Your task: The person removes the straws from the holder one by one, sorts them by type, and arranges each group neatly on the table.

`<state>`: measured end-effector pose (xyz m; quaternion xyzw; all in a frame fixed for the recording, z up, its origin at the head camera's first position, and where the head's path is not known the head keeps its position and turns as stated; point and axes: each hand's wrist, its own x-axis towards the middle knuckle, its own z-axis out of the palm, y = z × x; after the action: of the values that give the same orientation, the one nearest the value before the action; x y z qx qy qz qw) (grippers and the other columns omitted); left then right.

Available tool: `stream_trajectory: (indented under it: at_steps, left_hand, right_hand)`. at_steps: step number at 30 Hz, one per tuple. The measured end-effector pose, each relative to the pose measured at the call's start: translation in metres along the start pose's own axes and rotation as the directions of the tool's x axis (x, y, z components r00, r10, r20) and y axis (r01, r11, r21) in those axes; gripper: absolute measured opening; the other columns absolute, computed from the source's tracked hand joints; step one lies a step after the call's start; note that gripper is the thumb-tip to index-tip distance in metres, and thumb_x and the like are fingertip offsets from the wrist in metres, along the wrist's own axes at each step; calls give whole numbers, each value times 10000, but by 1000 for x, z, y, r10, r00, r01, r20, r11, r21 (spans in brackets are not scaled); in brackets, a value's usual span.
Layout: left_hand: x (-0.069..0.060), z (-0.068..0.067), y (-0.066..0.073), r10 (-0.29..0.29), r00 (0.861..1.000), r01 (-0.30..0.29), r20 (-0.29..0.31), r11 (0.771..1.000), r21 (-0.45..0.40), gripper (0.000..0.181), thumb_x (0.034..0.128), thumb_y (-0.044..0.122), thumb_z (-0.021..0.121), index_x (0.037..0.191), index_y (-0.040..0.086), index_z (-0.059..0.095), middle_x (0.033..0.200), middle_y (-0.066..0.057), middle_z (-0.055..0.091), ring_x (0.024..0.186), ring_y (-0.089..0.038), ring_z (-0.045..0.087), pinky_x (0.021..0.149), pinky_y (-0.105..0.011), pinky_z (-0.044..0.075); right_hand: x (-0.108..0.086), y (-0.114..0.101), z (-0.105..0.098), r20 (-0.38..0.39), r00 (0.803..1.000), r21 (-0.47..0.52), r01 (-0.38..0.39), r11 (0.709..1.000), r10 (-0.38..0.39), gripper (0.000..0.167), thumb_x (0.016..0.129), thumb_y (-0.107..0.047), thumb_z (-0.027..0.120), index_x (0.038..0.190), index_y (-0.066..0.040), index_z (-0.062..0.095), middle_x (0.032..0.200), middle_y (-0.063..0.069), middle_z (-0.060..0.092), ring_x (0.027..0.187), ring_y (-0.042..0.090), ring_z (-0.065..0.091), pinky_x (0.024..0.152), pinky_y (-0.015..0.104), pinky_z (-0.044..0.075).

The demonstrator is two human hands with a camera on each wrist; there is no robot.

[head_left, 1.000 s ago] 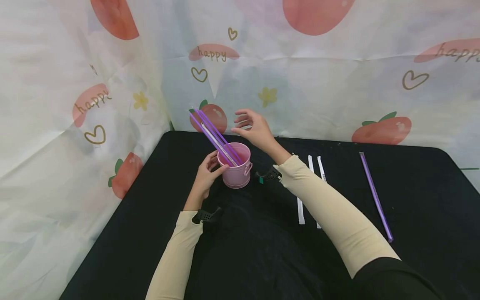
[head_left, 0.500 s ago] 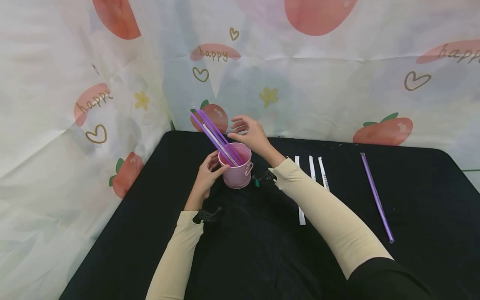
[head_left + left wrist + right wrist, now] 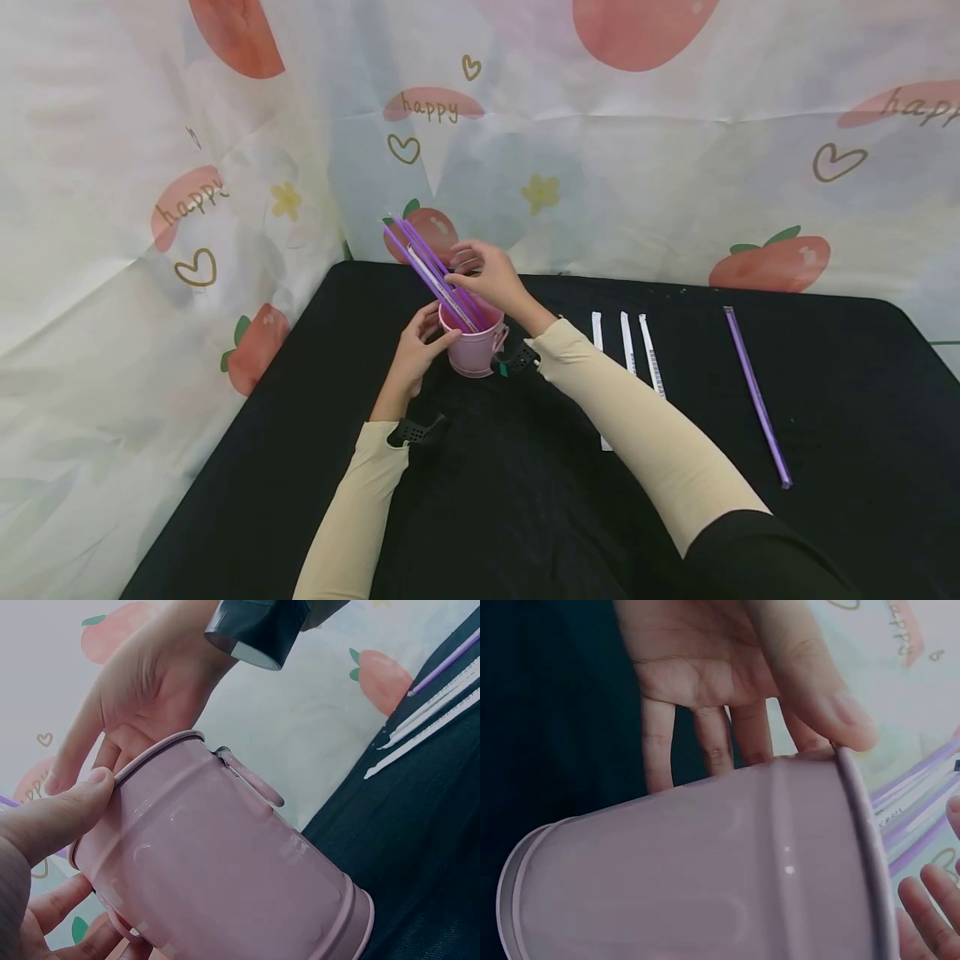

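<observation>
A small pink metal bucket (image 3: 471,354) with side handles stands on the black table. In it lean several long, thin purple straw-like sticks (image 3: 429,265), tilted to the left, with a white printed band among them. My left hand (image 3: 411,350) grips the bucket's left side, thumb at the rim and fingers curled round the wall; the left wrist view shows the thumb (image 3: 75,802) near the rim. Over the bucket's far right side, my right hand (image 3: 491,275) hovers close by the sticks, fingers loosely bent. In the right wrist view, its fingers (image 3: 930,907) appear apart from the sticks.
Three white strips (image 3: 628,342) lie right of the bucket, partly hidden by my right sleeve. Farther right lies a single purple stick (image 3: 757,396). A printed cloth (image 3: 622,183) hangs behind the black table (image 3: 510,500) and along its left side.
My right hand has moved left and down, nearer the sticks and the bucket. My left hand, the bucket and the sticks stay as they were.
</observation>
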<state>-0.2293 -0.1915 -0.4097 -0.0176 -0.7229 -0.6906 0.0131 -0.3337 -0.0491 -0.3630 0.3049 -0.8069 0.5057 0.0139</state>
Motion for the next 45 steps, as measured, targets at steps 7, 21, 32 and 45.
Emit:
stream_trajectory:
  at_steps: [7,21,32,45]
  left_hand:
    - [0,0,0,-7,1000,7,-2,1000,8,613,898,99,615,1432,35,320,1433,-205,386,1346,-333,348,1129,-486,290]
    - [16,-6,-29,7,1000,-7,-29,1000,8,617,885,148,648,1425,112,352,1416,-138,421,1332,-285,371,1127,-476,297]
    - [13,-4,-24,13,1000,-12,-27,1000,12,605,884,134,646,1418,103,363,1411,-148,430,1329,-294,379,1125,-497,293]
    - [4,-2,-5,-6,1000,6,-13,1000,24,604,899,96,613,1429,31,332,1426,-199,405,1336,-327,372,1123,-501,294]
  right_hand:
    - [2,4,5,18,1000,-5,3,1000,-3,410,832,-118,706,1197,6,566,1079,185,665,982,303,652,890,383,523]
    - [5,12,10,40,996,-60,-72,996,75,333,859,-113,674,1161,8,601,1075,166,680,1001,272,650,882,362,523]
    - [9,13,14,35,997,-113,-63,992,67,229,872,-121,659,1077,-18,667,1019,149,701,954,252,665,869,354,527]
    - [5,9,7,-9,998,-43,-68,997,68,247,911,-146,609,1123,-27,656,1054,143,699,911,259,683,812,344,551]
